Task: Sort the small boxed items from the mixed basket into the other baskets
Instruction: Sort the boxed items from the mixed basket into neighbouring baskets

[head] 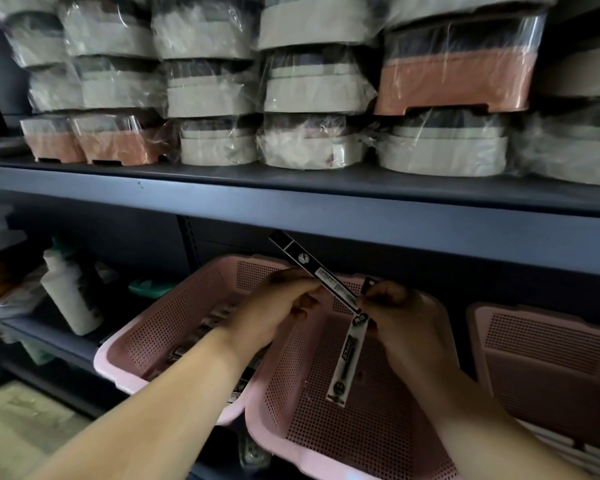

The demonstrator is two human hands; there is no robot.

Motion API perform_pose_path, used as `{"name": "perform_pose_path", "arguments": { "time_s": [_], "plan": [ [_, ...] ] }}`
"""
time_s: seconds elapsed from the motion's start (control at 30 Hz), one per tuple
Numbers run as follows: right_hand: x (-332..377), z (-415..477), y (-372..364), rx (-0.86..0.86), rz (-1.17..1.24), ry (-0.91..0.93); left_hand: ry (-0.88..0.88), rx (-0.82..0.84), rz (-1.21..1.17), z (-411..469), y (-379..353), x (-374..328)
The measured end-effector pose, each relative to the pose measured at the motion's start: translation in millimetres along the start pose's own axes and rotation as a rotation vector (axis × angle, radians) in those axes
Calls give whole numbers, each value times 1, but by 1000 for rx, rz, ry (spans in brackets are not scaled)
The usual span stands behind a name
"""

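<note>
Above the pink middle basket [343, 427], the left hand [281, 306] pinched a slim black box [312, 270] that tilted up and to the left, while the right hand [402, 317] pinched a clear-fronted pack [349, 362] that hung down over the mesh. More packs lay in the left basket [118, 368].

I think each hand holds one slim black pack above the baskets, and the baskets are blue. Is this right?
Not quite. The baskets are pink, not blue: the left basket, the middle basket and the right basket. The rest stands in the head view: the left hand holds one slim black pack and the right hand holds the second pack above them.
</note>
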State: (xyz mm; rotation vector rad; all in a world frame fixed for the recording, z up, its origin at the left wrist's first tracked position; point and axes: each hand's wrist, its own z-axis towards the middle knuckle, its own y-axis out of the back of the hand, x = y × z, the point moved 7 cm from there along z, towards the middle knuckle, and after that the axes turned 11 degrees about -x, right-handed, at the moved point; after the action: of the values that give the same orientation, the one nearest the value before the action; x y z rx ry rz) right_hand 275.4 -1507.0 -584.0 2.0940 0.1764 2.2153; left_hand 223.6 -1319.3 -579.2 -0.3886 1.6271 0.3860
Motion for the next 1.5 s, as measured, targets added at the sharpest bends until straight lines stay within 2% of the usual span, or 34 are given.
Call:
{"name": "perform_pose_path", "arguments": {
  "time_s": [0.1, 0.2, 0.3, 0.43, 0.5, 0.6, 0.7, 0.8, 0.87, 0.97, 1.07, 1.23, 1.33, 1.4, 1.5],
  "plan": [
    [4, -4, -9, 45, -131, 74, -31, -120, 56, 3, 12, -4],
    [3, -3, -7, 39, -187, 107, -119, -319, 88, 11, 41, -21],
    [0, -2, 3, 27, -191, 77, -341, -372, 473, 16, 72, -38],
    [4, -3, 13, 3, -204, 107, -435, -311, 1193, 37, 98, -17],
    [8, -6, 14, 19, -243, 132, -391, -281, 1338, 49, 108, 4],
    [10, -9, 13, 40, -256, 158, -316, -107, 1340, 59, 109, 35],
    [6, -5, 10, 48, -228, 126, -296, -136, 1335, 62, 102, 30],
    [2, -2, 0, 75, -162, 70, -353, -83, 1035, 42, 70, 4],
    [4, -2, -9, 88, -6, -1, -330, -5, 820, 26, 45, -6],
    [17, -8, -24, 110, 228, -65, -280, 158, 693, 4, 8, -9],
    [26, -11, -33, 116, 321, -49, -328, 157, 734, -2, -3, -9],
    [25, -13, -27, 143, 231, -14, -416, -38, 759, 6, 30, -24],
    [17, -10, -13, 113, 80, 4, -506, -143, 1067, 17, 75, -24],
    [11, -9, -6, 102, 42, -13, -493, -166, 1181, 28, 104, -12],
    [5, -8, 2, 89, 20, -16, -380, -63, 1371, 38, 127, 28]
  ]
}}
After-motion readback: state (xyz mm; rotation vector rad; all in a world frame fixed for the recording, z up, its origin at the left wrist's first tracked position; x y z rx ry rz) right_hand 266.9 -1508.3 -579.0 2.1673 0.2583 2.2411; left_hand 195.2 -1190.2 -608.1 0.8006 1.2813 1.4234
